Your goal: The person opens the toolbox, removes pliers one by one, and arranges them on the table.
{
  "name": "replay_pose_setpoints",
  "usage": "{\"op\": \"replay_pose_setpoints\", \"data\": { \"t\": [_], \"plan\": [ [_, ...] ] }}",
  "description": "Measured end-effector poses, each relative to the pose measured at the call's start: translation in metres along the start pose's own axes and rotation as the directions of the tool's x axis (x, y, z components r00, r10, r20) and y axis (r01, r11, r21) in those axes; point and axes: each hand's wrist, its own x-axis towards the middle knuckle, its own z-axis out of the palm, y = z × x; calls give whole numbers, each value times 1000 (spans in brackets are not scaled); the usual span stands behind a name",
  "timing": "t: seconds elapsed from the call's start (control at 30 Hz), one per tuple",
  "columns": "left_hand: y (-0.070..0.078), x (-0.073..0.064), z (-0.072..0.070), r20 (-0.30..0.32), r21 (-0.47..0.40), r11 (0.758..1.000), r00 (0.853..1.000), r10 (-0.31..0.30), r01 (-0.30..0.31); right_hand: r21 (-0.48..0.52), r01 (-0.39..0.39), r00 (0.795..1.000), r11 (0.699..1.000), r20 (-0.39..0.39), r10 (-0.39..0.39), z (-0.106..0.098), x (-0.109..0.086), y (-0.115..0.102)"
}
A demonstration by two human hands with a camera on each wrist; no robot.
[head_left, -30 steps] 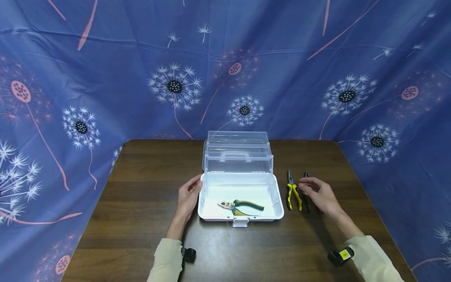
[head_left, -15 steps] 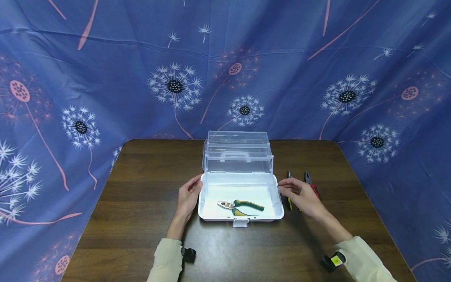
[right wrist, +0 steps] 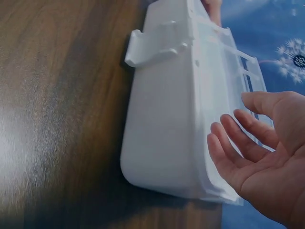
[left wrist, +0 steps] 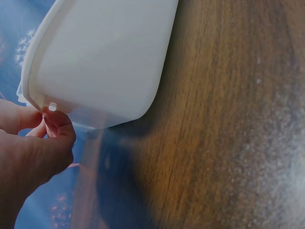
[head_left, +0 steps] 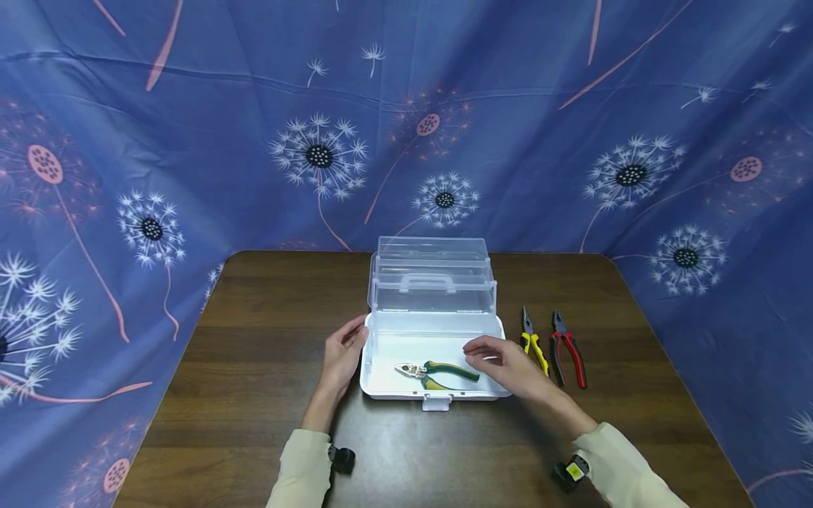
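A white plastic toolbox (head_left: 395, 394) with its clear lid raised stands on the table. Inside lies a pair of combination pliers with green and yellow handles (head_left: 449, 368). My left hand (head_left: 341, 358) pinches the left side of the box's rim; in the left wrist view the thumb and fingers meet at the rim's corner. Over the right part of the box is my right hand (head_left: 511, 368), its fingers loosely bent and holding nothing, near the handle ends of the pliers. The right wrist view shows that hand (right wrist: 267, 148) with fingers apart beside the box's opening.
Right of the box lie long-nose pliers with yellow handles (head_left: 538, 351), partly behind the right hand, and pliers with red and black handles (head_left: 576, 358). The raised clear lid (head_left: 435, 271) stands at the back. A blue dandelion-print cloth (head_left: 241, 155) hangs behind the wooden table (head_left: 254, 367).
My right hand has moved left from beside the red-handled pliers, past the yellow-handled ones, to over the box. Both loose pliers show more fully now. The left hand stays at the rim.
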Motion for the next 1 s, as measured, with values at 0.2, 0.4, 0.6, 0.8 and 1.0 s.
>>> {"op": "replay_pose_setpoints", "data": {
  "t": [0.2, 0.4, 0.6, 0.8, 1.0],
  "plan": [
    [-2, -1, 1, -7, 8, 1000, 1000, -11, 11, -62, 59, 998, 996, 33, -57, 22, 11, 3],
    [-3, -1, 1, -7, 26, 999, 1000, -19, 19, -123, 105, 993, 987, 69, -97, 41, 21, 8],
    [-3, -1, 2, -4, 12, 1000, 1000, -16, 16, -148, 101, 989, 984, 127, -82, 50, 31, 9],
    [-3, 1, 2, -6, 8, 1000, 1000, -15, 15, -202, 60, 984, 978, 177, -24, 58, 43, 9],
    [-3, 2, 1, -13, -3, 1000, 1000, -1, 1, -261, 89, 981, 961, 189, -40, 61, 49, 2]
  ]
}}
